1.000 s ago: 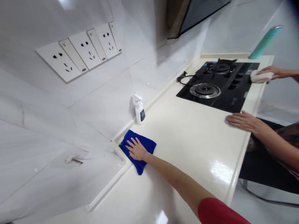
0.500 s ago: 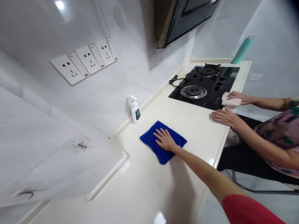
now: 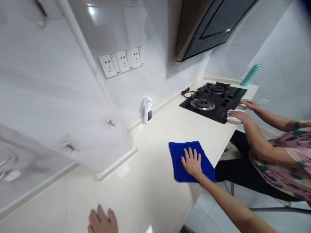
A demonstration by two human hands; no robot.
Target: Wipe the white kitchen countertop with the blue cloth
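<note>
A blue cloth (image 3: 179, 170) lies spread on the cream countertop (image 3: 150, 174), close to the front edge. Flat on top of it rests my right hand (image 3: 192, 161), its fingers spread. My left hand (image 3: 103, 221) shows at the bottom of the view, over the counter, with its fingers apart and nothing in them. Beyond the cloth, a white spray bottle (image 3: 147, 111) stands upright against the tiled wall.
A co-worker's hands (image 3: 239, 115) are at the black gas hob (image 3: 216, 100), one on a pale cloth (image 3: 233, 118). A teal bottle (image 3: 251, 75) stands in the far corner. A wall ledge (image 3: 118, 163) juts out left, under sockets (image 3: 123, 61).
My right hand has slid the blue cloth from the wall corner to the counter's front edge. My left hand has come into view. The co-worker's pale cloth has moved nearer along the hob.
</note>
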